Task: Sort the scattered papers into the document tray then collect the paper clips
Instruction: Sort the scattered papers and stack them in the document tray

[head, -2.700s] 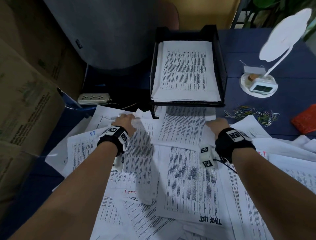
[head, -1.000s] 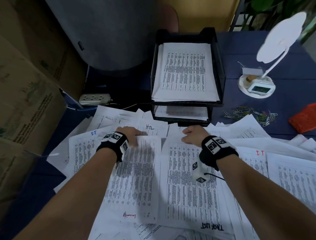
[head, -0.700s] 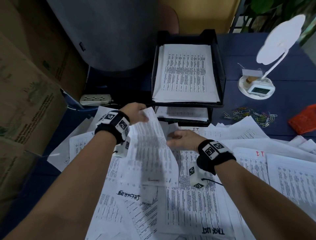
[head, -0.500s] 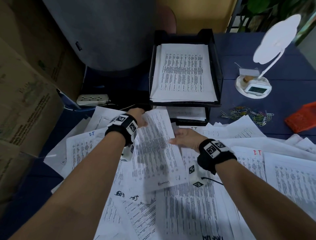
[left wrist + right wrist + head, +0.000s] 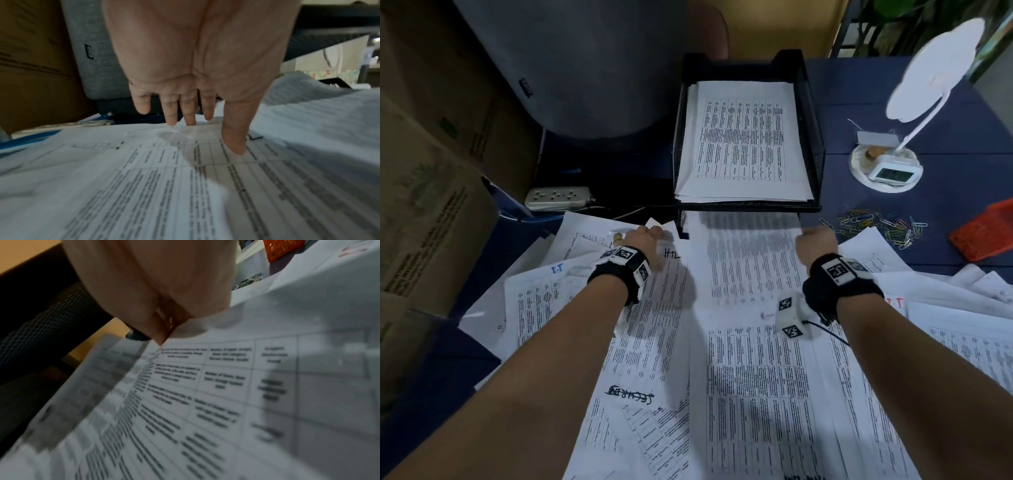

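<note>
A black two-tier document tray (image 5: 813, 137) stands at the back with a stack of printed sheets (image 5: 743, 144) in its top tier. Scattered papers (image 5: 654, 342) cover the near table. One printed sheet (image 5: 750, 260) lies with its far edge under the top tier, at the mouth of the lower tier. My right hand (image 5: 816, 240) pinches that sheet's far right corner, fingers curled (image 5: 162, 331). My left hand (image 5: 645, 236) hovers over the papers left of the tray, its straight fingertips (image 5: 189, 121) touching a sheet. Coloured paper clips (image 5: 876, 226) lie in a loose pile right of the tray.
A white desk lamp (image 5: 935, 68) with a small clock (image 5: 890, 173) on its base stands at the back right. An orange basket (image 5: 986, 236) sits at the right edge. Cardboard boxes (image 5: 424, 205), a power strip (image 5: 556, 197) and a grey upholstered object (image 5: 585, 61) bound the left and back.
My left hand has let go of the lifted sheet and dropped onto the papers left of the tray. My right hand has carried the sheet forward and flat to the lower tier.
</note>
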